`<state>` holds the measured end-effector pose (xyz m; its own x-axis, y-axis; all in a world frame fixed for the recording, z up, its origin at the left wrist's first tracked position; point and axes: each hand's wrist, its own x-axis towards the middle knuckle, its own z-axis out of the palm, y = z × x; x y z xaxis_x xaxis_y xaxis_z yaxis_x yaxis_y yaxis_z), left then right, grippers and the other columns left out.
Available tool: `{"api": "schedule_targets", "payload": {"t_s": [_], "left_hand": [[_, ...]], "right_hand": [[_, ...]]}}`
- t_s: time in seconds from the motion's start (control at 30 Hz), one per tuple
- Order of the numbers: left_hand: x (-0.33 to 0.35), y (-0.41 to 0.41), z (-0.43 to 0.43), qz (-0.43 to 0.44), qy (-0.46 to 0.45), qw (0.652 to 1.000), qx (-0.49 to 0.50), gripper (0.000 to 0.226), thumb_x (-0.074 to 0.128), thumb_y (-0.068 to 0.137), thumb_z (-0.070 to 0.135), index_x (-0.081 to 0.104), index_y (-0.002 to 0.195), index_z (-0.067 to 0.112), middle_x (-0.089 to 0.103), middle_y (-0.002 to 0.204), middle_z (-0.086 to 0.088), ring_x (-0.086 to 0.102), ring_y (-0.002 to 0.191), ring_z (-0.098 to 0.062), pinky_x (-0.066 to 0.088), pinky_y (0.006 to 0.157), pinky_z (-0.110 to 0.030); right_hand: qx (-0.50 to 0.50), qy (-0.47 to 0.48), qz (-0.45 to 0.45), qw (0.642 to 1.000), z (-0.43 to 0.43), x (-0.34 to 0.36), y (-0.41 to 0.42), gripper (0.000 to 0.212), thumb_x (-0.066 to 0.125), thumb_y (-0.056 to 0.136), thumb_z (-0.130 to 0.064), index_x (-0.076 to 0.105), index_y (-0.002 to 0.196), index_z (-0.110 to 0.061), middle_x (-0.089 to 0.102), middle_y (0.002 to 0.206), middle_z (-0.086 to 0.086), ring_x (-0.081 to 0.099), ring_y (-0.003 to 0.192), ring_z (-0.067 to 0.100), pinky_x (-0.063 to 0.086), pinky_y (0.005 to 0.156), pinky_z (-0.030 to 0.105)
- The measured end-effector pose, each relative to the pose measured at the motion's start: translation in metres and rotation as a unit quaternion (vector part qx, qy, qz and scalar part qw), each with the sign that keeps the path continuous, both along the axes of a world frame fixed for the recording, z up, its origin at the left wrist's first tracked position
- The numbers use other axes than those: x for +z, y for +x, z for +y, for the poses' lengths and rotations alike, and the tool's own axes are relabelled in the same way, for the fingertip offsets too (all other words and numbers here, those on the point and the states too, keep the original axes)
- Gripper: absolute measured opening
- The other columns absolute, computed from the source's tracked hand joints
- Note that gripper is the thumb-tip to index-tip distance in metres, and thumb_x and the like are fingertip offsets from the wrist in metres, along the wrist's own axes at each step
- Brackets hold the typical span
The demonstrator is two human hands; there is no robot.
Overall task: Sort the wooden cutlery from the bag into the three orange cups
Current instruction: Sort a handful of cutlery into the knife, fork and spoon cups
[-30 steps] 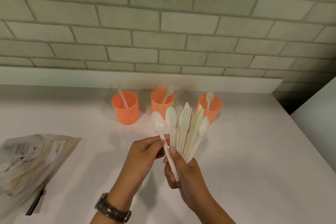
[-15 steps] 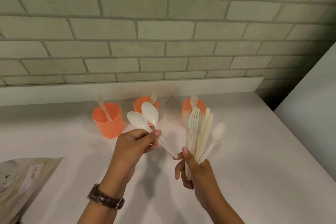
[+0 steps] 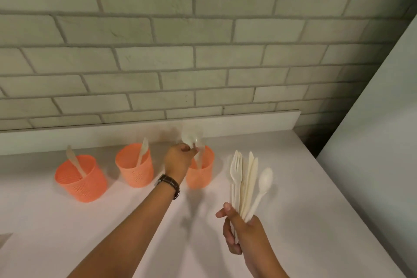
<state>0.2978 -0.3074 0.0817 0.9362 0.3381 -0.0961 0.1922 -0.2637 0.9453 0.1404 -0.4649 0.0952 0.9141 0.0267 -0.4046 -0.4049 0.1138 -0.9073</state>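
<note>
Three orange cups stand in a row near the back of the white counter: the left cup (image 3: pixel 81 179) with one utensil in it, the middle cup (image 3: pixel 135 167) with another, and the right cup (image 3: pixel 200 175). My left hand (image 3: pixel 179 160) reaches over the right cup and pinches two pale spoons (image 3: pixel 191 136), bowls up, their handles pointing down into that cup. Nearer to me, my right hand (image 3: pixel 242 230) grips a fanned bundle of cutlery (image 3: pixel 244 178): forks, knives and a spoon.
A brick wall and a low white ledge (image 3: pixel 259 121) run behind the cups. A white panel (image 3: pixel 372 142) rises at the right edge of the counter. A corner of the bag (image 3: pixel 4 238) shows at the far left.
My left hand pulled two spoons out of the bundle and carried them forward to the right cup. The view swung left and closer; my right hand stays low with the remaining cutlery.
</note>
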Motion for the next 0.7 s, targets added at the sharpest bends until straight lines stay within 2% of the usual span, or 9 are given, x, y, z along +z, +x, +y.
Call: {"api": "schedule_targets", "payload": {"t_s": [0.1,0.2,0.27,0.37,0.43,0.5,0.53,0.6,0.7], "left_hand": [[-0.012,-0.009,0.000,0.002,0.037,0.999,0.010,0.012,0.077,0.073,0.024,0.068,0.079,0.019,0.067,0.077,0.001,0.060,0.066,-0.019,0.047,0.061,-0.028],[-0.003,-0.026,0.006,-0.041,0.103,0.992,0.064,0.046,0.077,0.073,0.023,0.063,0.114,0.008,0.055,0.117,0.004,0.059,0.097,-0.016,0.045,0.086,-0.025],[0.017,-0.049,0.005,-0.068,0.085,0.991,0.072,0.043,0.074,0.077,0.023,0.063,0.116,0.010,0.057,0.114,0.007,0.062,0.082,-0.013,0.049,0.075,-0.025],[0.041,-0.096,0.004,-0.010,-0.046,0.999,-0.026,0.021,0.069,0.081,0.027,0.071,0.100,0.018,0.069,0.098,0.008,0.052,0.048,-0.001,0.047,0.047,-0.022],[0.047,-0.124,0.005,0.038,-0.094,0.991,-0.087,0.017,0.069,0.080,0.031,0.075,0.091,0.021,0.073,0.087,0.009,0.052,0.051,0.001,0.048,0.051,-0.021],[0.048,-0.144,0.008,0.035,-0.112,0.988,-0.095,0.023,0.071,0.077,0.031,0.074,0.079,0.008,0.065,0.068,0.002,0.049,0.052,-0.003,0.046,0.054,-0.020],[0.046,-0.150,0.010,0.025,-0.116,0.989,-0.086,0.030,0.072,0.076,0.029,0.067,0.069,0.000,0.054,0.059,-0.002,0.044,0.051,-0.007,0.043,0.053,-0.019],[0.043,-0.161,0.017,0.008,-0.112,0.992,-0.055,0.042,0.075,0.074,0.024,0.048,0.048,0.004,0.038,0.048,0.001,0.035,0.046,-0.011,0.035,0.050,-0.015],[0.039,-0.172,0.034,0.002,-0.118,0.993,-0.018,0.044,0.077,0.071,0.022,0.046,0.046,0.003,0.042,0.046,-0.005,0.041,0.045,-0.016,0.037,0.048,-0.019]], "right_hand": [[0.013,0.004,0.002,1.000,-0.008,-0.001,0.009,0.030,0.058,0.089,-0.028,0.066,0.074,-0.004,0.037,0.037,0.003,0.025,0.032,0.013,0.020,0.038,0.016],[0.020,-0.013,-0.003,1.000,-0.008,-0.001,0.014,0.032,0.072,0.079,-0.032,0.066,0.069,-0.002,0.037,0.036,0.003,0.025,0.032,0.013,0.021,0.037,0.017],[0.020,-0.029,-0.014,0.999,-0.005,-0.001,0.015,0.035,0.077,0.072,-0.031,0.063,0.067,0.001,0.038,0.037,0.004,0.026,0.033,0.013,0.022,0.036,0.018],[0.034,-0.057,-0.028,0.997,0.008,0.001,0.014,0.028,0.075,0.077,-0.021,0.060,0.066,-0.001,0.041,0.037,0.004,0.029,0.032,0.013,0.025,0.036,0.019],[0.052,-0.066,-0.039,0.996,0.020,0.003,0.010,0.027,0.074,0.077,-0.018,0.058,0.064,-0.002,0.042,0.036,0.004,0.031,0.031,0.013,0.027,0.035,0.019],[0.074,-0.081,-0.046,0.993,0.035,0.006,0.004,0.026,0.074,0.077,-0.015,0.059,0.063,0.002,0.043,0.034,0.002,0.033,0.028,0.011,0.028,0.035,0.018],[0.086,-0.092,-0.047,0.991,0.042,0.007,0.001,0.026,0.073,0.078,-0.014,0.060,0.063,0.002,0.044,0.033,0.000,0.034,0.028,0.010,0.029,0.034,0.018],[0.105,-0.107,-0.045,0.988,0.058,0.007,-0.006,0.027,0.072,0.078,-0.013,0.056,0.058,-0.006,0.044,0.032,-0.003,0.035,0.027,0.009,0.030,0.034,0.017],[0.130,-0.108,-0.027,0.985,0.082,0.005,-0.016,0.028,0.072,0.078,-0.013,0.055,0.056,-0.013,0.045,0.032,-0.003,0.036,0.027,0.009,0.029,0.033,0.017]]}}
